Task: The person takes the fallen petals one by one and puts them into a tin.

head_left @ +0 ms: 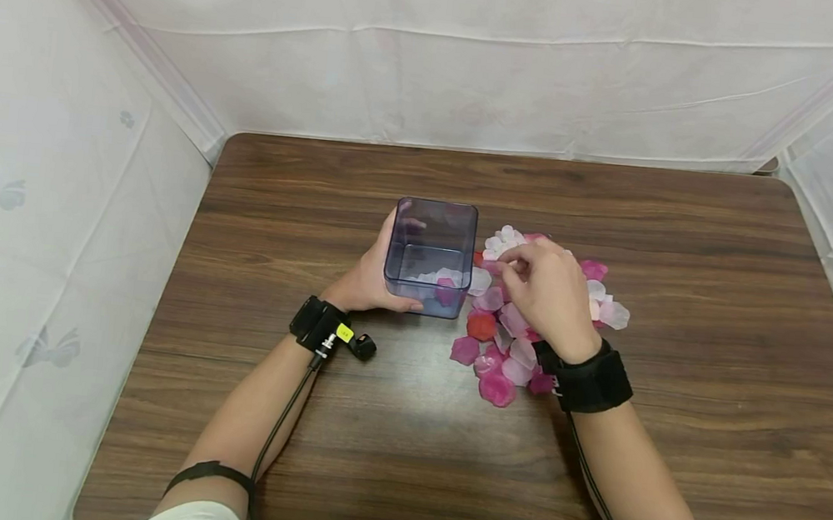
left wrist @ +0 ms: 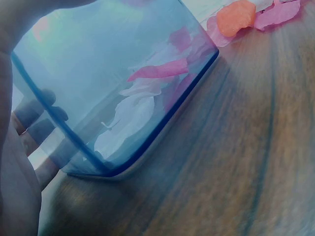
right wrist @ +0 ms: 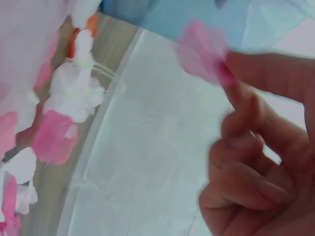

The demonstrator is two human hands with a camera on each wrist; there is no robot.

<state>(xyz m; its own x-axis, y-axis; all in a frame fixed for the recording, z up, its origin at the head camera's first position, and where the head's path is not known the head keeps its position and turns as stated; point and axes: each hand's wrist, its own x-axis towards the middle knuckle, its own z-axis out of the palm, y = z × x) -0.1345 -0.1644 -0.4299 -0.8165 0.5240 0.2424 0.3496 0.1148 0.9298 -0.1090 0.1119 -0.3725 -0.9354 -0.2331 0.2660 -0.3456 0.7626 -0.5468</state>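
My left hand (head_left: 375,277) grips a clear bluish plastic box (head_left: 433,220) from its left side, thumb along the front and fingers behind. Through the wall in the left wrist view, white petals (left wrist: 129,118) and a pink petal (left wrist: 160,70) lie at the bottom of the box. Between thumb and forefinger, my right hand (head_left: 550,294) pinches a pink petal (right wrist: 202,53), which shows best in the right wrist view. That hand is just right of the box, over a spread pile of white, pink and red artificial petals (head_left: 514,320).
The pile covers the brown wooden table (head_left: 382,458) right of the box, with an orange-red petal (head_left: 481,326) near its left edge. White cloth (head_left: 403,83) hangs behind the table and at both sides. Black straps with cables circle both wrists.
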